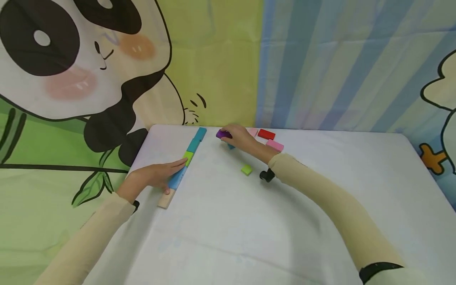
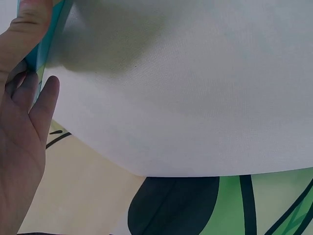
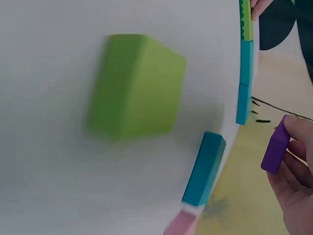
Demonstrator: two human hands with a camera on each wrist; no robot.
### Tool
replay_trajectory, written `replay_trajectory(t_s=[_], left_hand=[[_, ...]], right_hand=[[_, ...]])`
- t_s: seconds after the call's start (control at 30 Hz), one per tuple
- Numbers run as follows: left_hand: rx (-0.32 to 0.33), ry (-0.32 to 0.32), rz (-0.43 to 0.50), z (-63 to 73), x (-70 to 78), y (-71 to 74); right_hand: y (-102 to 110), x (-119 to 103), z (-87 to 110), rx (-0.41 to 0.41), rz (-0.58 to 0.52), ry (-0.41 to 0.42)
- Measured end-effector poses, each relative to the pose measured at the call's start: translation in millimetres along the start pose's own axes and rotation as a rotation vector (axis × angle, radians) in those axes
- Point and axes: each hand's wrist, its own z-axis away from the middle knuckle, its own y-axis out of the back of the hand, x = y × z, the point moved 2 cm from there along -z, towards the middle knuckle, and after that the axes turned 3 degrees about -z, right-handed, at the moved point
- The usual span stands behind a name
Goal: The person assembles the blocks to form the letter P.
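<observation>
A row of flat blocks lies in a line on the white table: teal at the far end, then green, blue and a bare wood piece nearest me. My left hand rests against that row with straight fingers, fingertips on the green and blue blocks. My right hand pinches a purple block at the table's far edge; in the right wrist view the purple block sits between the fingertips. A teal block lies just under that hand.
A loose green block lies mid-table, large in the right wrist view. A red block and pink blocks lie at the far edge. A panda-print cloth hangs behind the table.
</observation>
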Motion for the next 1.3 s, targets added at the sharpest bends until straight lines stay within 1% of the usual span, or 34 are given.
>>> replay_trajectory(t_s=[0.1, 0.17, 0.27, 0.37, 0.43, 0.53, 0.73, 0.9, 0.97, 1.03, 1.13, 1.2, 1.27, 1.3], left_hand=[[0.006, -0.013, -0.011, -2.4, 4.0, 0.3], [0.008, -0.021, -0.021, -4.9, 6.7, 0.0], [0.006, -0.025, -0.031, -8.5, 11.0, -0.5], [-0.002, -0.022, -0.034, -10.8, 14.2, -1.0], [-0.007, -0.017, -0.039, -11.2, 15.2, -0.8], [-0.009, -0.006, -0.049, -10.2, 15.4, 0.6], [-0.005, -0.002, -0.037, -7.4, 15.1, 4.0], [-0.018, 0.011, -0.027, -7.2, 14.7, 2.7], [-0.016, 0.008, -0.028, -8.0, 14.0, 1.5], [-0.010, 0.001, -0.031, -8.4, 12.3, 0.2], [0.001, -0.005, -0.031, -7.2, 7.6, -1.3], [0.004, -0.006, -0.032, -5.4, 3.5, -1.7], [0.009, 0.001, -0.026, -2.3, 0.0, -1.5], [0.012, 0.006, -0.025, -0.8, -2.2, -1.4]], right_hand=[[-16, 0, -25.5, -0.005, -0.001, -0.072], [-26, 4, -37.8, 0.003, -0.005, -0.116], [-40, 11, -48.0, 0.020, -0.026, -0.176], [-48, 15, -52.4, 0.041, -0.039, -0.201], [-51, 15, -53.5, 0.045, -0.048, -0.207], [-52, 12, -54.2, 0.037, -0.051, -0.191], [-54, 7, -55.7, 0.011, -0.027, -0.158], [-57, 6, -56.0, -0.013, -0.006, -0.127], [-53, 5, -53.7, -0.031, 0.010, -0.123], [-44, 7, -48.9, -0.056, 0.040, -0.122], [-20, 17, -32.7, -0.093, 0.050, -0.108], [-2, 32, -17.4, -0.091, 0.048, -0.089], [13, 53, 0.1, -0.066, 0.064, -0.072], [19, 64, 8.1, -0.047, 0.083, -0.078]])
